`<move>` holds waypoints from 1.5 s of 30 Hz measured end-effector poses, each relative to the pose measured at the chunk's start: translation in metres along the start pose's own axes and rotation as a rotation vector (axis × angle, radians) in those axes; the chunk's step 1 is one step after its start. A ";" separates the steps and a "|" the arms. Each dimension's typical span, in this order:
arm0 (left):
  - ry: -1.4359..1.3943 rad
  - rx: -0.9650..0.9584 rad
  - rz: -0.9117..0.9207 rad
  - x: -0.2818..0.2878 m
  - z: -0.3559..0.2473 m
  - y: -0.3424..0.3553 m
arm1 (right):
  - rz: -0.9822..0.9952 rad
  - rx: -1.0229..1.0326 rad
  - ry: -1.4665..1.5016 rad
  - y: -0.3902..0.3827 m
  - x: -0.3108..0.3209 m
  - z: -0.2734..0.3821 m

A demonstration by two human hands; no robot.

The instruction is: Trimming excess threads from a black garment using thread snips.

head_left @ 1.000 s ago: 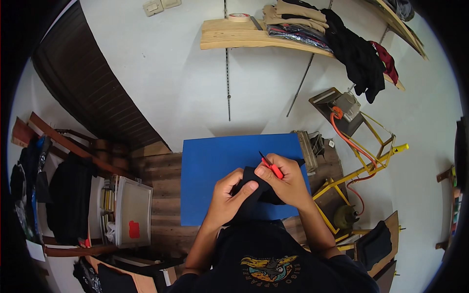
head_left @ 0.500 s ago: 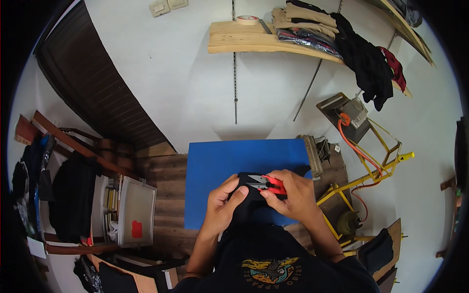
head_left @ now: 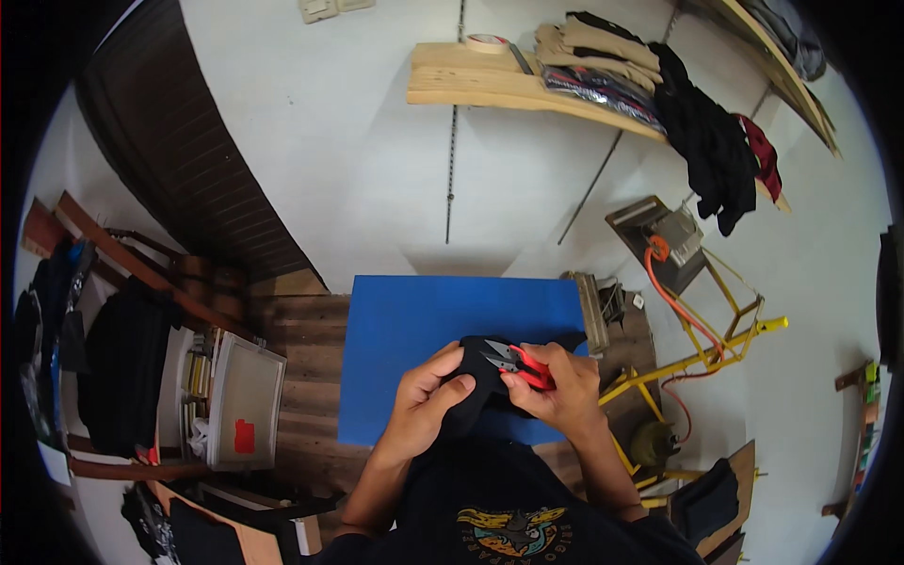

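My left hand (head_left: 428, 395) is closed on a piece of black fabric (head_left: 468, 405), thumb on top and fingers beneath. In my right hand (head_left: 557, 384) is a pair of thread snips (head_left: 533, 368) with red handles and grey blades. The blades lie over the cloth, point toward my left hand and stand apart at their tips. Whether any thread sits between them is too small to tell. The fabric hangs down toward me over the near part of the blue table (head_left: 414, 320), and a dark part of it stretches out behind my right hand.
A yellow metal frame (head_left: 697, 353) with an orange hose stands right of the table. Beyond it, a wooden wall shelf (head_left: 471, 80) carries folded clothes and a tape roll (head_left: 487, 43). A framed screen (head_left: 247, 405) leans at left, near a dark door (head_left: 179, 141).
The snips' blades have spread wider and tilted, their tips now pointing up and left. Both hands keep their holds. The whole view has shifted slightly with my head.
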State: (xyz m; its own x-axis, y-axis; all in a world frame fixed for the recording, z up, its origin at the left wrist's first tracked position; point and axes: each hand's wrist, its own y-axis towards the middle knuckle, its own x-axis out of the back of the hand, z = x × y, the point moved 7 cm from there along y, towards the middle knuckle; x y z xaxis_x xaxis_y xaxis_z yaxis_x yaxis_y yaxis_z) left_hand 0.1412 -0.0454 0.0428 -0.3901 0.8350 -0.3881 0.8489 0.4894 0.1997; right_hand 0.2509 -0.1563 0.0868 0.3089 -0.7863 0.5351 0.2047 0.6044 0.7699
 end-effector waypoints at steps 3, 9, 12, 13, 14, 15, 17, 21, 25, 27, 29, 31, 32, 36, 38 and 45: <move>0.020 0.043 -0.043 0.006 -0.002 0.002 | 0.043 -0.022 0.025 0.006 -0.004 -0.002; 0.006 -0.001 -0.001 0.014 0.000 0.000 | 0.130 -0.041 0.143 0.010 -0.005 0.004; -0.015 0.029 -0.065 0.012 -0.003 0.000 | 0.135 -0.033 0.113 0.009 -0.003 0.003; -0.013 0.034 -0.062 0.011 -0.002 0.000 | 0.142 -0.032 0.144 0.009 -0.003 0.003; -0.028 0.040 -0.078 0.013 -0.001 0.000 | 0.148 -0.030 0.176 0.010 -0.003 0.003; -0.042 0.045 -0.094 0.015 0.000 0.000 | 0.142 -0.035 0.177 0.009 -0.002 0.001; -0.073 0.070 -0.090 0.016 0.004 0.001 | 0.144 -0.008 0.173 0.004 -0.001 0.001; -0.115 0.075 -0.162 0.027 0.019 -0.005 | 0.088 0.011 0.173 0.006 0.003 0.007; -0.131 0.096 -0.182 0.026 0.018 -0.007 | 0.094 0.062 0.131 0.004 0.004 0.012; -0.153 0.083 -0.155 0.024 0.013 -0.005 | 0.088 0.062 0.127 0.003 0.003 0.012; -0.147 0.093 -0.166 0.022 0.010 -0.004 | 0.096 0.095 0.103 -0.003 0.002 0.013; -0.144 0.105 -0.178 0.018 0.007 -0.003 | 0.077 0.091 0.115 -0.002 0.002 0.016; -0.167 0.100 -0.171 0.016 0.005 -0.002 | 0.060 0.090 0.129 -0.002 0.003 0.017; -0.212 0.131 -0.165 0.014 0.004 -0.001 | 0.099 0.096 0.125 -0.006 0.001 0.013; -0.211 0.131 -0.171 0.013 0.004 0.000 | 0.100 0.071 0.143 -0.004 0.002 0.013; -0.227 0.107 -0.146 0.005 -0.003 0.006 | 0.126 0.060 0.202 -0.007 0.001 0.012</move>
State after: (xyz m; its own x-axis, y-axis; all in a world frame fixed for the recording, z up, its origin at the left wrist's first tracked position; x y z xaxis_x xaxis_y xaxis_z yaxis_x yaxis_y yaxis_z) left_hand 0.1434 -0.0376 0.0452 -0.4309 0.6744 -0.5995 0.8273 0.5606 0.0360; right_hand 0.2386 -0.1627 0.0863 0.5091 -0.6599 0.5526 0.0990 0.6827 0.7240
